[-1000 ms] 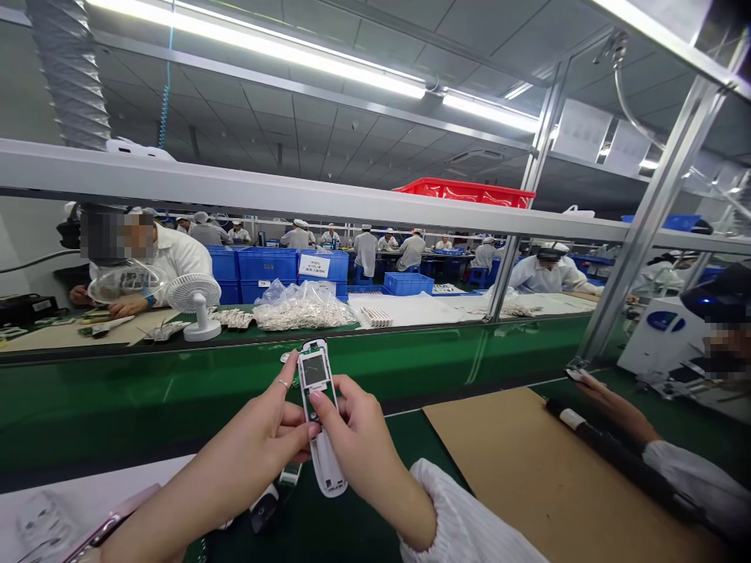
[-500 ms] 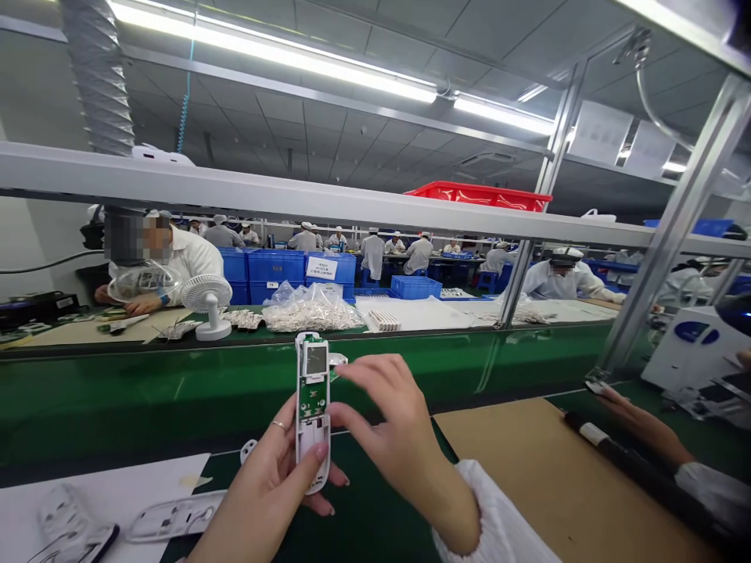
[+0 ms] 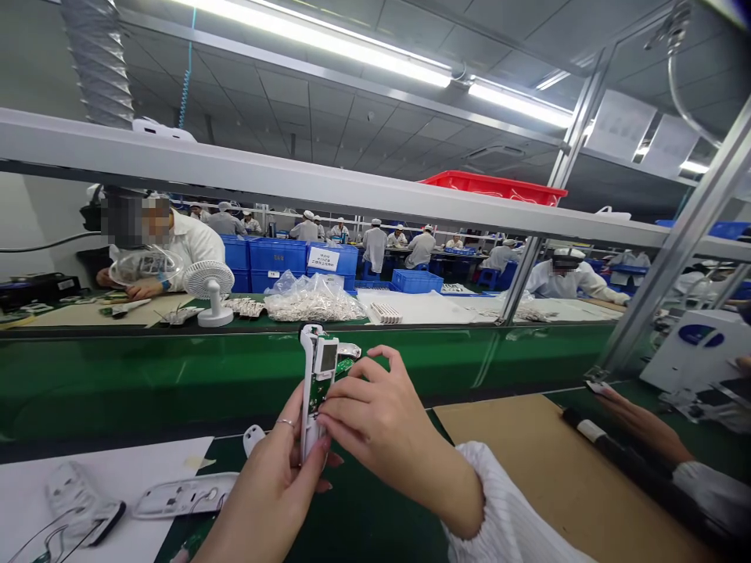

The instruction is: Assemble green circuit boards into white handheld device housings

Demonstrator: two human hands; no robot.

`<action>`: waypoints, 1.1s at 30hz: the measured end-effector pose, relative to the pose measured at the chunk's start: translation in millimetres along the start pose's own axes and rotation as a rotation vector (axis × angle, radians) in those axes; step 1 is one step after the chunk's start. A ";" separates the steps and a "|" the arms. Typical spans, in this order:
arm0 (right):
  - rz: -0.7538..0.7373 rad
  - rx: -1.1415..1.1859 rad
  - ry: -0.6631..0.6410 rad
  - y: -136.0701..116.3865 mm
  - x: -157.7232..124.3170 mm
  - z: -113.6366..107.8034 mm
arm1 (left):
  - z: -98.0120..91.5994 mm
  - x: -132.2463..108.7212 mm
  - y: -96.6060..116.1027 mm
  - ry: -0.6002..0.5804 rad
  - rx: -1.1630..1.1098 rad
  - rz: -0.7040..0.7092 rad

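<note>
My left hand (image 3: 282, 469) is wrapped around the lower part of a slim white device housing (image 3: 307, 391), held upright over the bench with its inside turned to the right. In the housing sits a green circuit board (image 3: 318, 389) with a small grey screen (image 3: 327, 358). My right hand (image 3: 375, 414) has its thumb and index fingertips together at the board's lower end; whether they pinch anything is hidden. A shiny part with a green piece (image 3: 347, 358) sticks out behind the screen. Below left, a white shell with wires (image 3: 185, 495) lies on the bench.
Another white wired part (image 3: 82, 504) rests on white paper (image 3: 29, 477) at left. Brown cardboard (image 3: 528, 461) covers the bench at right, beside a black bar and another person's hand (image 3: 639, 422). A green belt (image 3: 146, 383) runs ahead, below a metal shelf (image 3: 352, 180).
The housing has turned so its inside faces right. My right hand has come in from the side, its fingertips closing onto the board's lower end. The view has shifted slightly.
</note>
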State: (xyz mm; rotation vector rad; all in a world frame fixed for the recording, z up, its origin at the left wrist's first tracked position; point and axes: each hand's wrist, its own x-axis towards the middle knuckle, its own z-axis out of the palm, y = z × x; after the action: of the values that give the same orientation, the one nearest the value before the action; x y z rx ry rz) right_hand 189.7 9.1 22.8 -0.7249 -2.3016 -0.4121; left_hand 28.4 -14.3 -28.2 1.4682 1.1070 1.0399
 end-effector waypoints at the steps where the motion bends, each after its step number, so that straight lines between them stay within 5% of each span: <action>1: -0.006 -0.013 -0.019 0.0 0.6 -1.0 | 0.1 -0.3 -0.2 0.005 0.023 -0.002; 7: -0.090 -0.093 -0.094 -0.6 2.4 -6.1 | 3.9 -5.1 7.7 0.108 0.303 0.046; 12: -0.021 0.011 -0.019 2.9 -2.1 -2.7 | 9.1 -9.8 9.4 0.134 0.372 0.067; 19: 0.112 0.263 0.088 14.6 -15.1 -0.7 | 11.3 2.0 6.8 -0.050 -0.208 -0.091; 23: 0.464 0.434 0.363 17.9 -16.8 -4.1 | 9.7 5.7 18.0 -0.106 -0.321 -0.111; 25: 0.687 0.678 0.279 19.4 -16.9 -4.6 | 15.9 9.4 19.9 -0.168 -0.336 -0.086; 28: 0.840 0.866 -0.100 27.9 -25.2 -3.6 | 36.2 18.9 15.3 -0.316 -0.301 -0.068; 33: 1.065 0.366 -0.271 84.4 -85.6 -12.4 | 49.6 24.5 7.5 -0.540 0.057 -0.135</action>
State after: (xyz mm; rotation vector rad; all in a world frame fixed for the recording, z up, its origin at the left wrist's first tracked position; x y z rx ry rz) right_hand 299.2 37.5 -19.6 -1.6988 -1.7811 0.6030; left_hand 82.6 -1.4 -26.4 1.5703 0.8316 0.4739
